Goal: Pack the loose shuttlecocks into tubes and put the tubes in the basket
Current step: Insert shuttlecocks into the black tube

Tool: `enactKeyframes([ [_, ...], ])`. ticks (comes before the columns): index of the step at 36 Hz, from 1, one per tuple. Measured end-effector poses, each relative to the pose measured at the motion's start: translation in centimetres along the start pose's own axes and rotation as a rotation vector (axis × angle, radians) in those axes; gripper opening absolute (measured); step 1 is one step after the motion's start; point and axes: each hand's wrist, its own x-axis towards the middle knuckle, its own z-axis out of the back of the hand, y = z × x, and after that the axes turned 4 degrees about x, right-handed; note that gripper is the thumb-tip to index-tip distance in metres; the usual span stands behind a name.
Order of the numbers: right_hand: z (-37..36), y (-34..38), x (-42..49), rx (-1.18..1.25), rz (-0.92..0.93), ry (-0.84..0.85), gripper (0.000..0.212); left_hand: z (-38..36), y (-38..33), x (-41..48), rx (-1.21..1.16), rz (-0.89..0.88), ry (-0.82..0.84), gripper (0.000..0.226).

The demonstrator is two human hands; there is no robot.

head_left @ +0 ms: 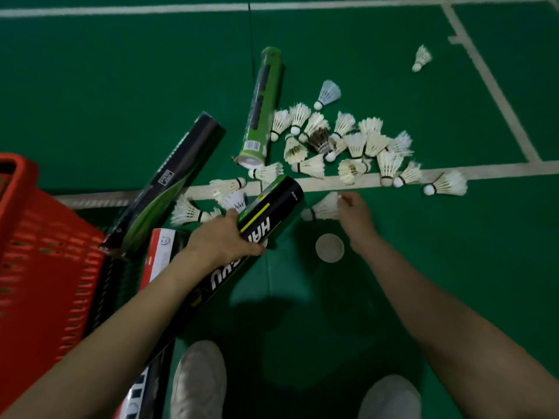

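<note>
It is dim and a bit blurry, a dark shadow lies on the floor point(90, 86), and the white lines point(496, 95) bend near the edges.

**Non-task items: floor, markings, footwear**

- Green matte court floor point(121, 86) fills the view and carries everything.
- White painted line point(121, 10) runs left to right along the floor's far side.
- Second white painted line point(499, 169) crosses mid-floor, left to right, scuffed in places.
- Third white line point(496, 95) runs from the far right down to meet the mid-floor line at a corner. A short white stub point(455, 40) branches off its left side near the far end.
- Thin dark seam point(250, 31) in the floor runs from the far line toward the near side.
- Left white shoe point(199, 379) and right white shoe point(390, 397) stand at the near edge, apart, toes pointing away.
- Dark shadow point(272, 313) lies on the floor just ahead of the shoes.
</note>
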Motion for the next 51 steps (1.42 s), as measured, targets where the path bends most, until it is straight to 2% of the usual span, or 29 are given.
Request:
enactKeyframes([
  [4, -1.3, -2.2, -0.1, -0.042, 0.003, 0.049, 0.043, -1.5, 0.0, -0.2, -0.03, -0.003, 0.022, 0.085],
  [7, -1.5, -4.5, -0.3, -0.308, 0.04, 0.063, 0.054, -2.8, 0.0, -0.8, -0.03, 0.009, 0.049, 0.091],
  [10, -2.0, -7.1, -1.7, -0.578, 0.045, 0.18, 0.071, -4.0, 0.1, -1.2, -0.025, 0.028, 0.078, 0.089],
  [14, -1.9, -9.7, -3.0, -0.797, 0.253, 0.226, 0.063, -4.8, 0.5, -1.5, 0.008, 0.026, 0.079, 0.078],
  [17, -1.9, -9.9, -2.9, -0.631, 0.305, 0.155, 0.056, -5.0, 0.7, -1.6, 0.03, 0.032, 0.077, 0.078],
  [20, -1.6, -8.0, -2.5, -0.231, 0.213, 0.016, 0.053, -5.1, 0.6, -1.7, 0.018, 0.024, 0.062, 0.074],
  [22, -1.2, -5.4, -2.7, 0.121, 0.087, 0.05, 0.046, -5.2, 0.5, -1.9, 0.021, 0.012, 0.059, 0.075],
  [24, -1.0, -3.3, -3.1, 0.346, 0.011, 0.157, 0.033, -5.2, 0.2, -2.1, 0.022, -0.008, 0.058, 0.075],
  [27, -1.0, -1.7, -3.8, 0.31, 0.089, 0.309, 0.023, -5.4, -0.4, -2.6, 0.011, -0.054, 0.038, 0.071],
  [30, -1.4, -1.6, -4.4, 0.273, 0.129, 0.409, 0.025, -5.5, -0.7, -3.1, -0.001, -0.084, -0.009, 0.071],
  [42, -0.3, -1.3, -6.7, 0.176, 0.259, 0.433, 0.046, -4.7, -0.9, -4.1, 0.062, -0.123, -0.189, 0.064],
  [47, 0.0, -0.8, -6.7, 0.109, 0.277, 0.408, 0.039, -4.3, -1.5, -4.2, 0.096, -0.138, -0.262, 0.063],
  [51, -0.1, -0.2, -6.7, 0.158, 0.266, 0.375, 0.034, -4.4, -1.9, -4.4, 0.057, -0.137, -0.276, 0.061],
])
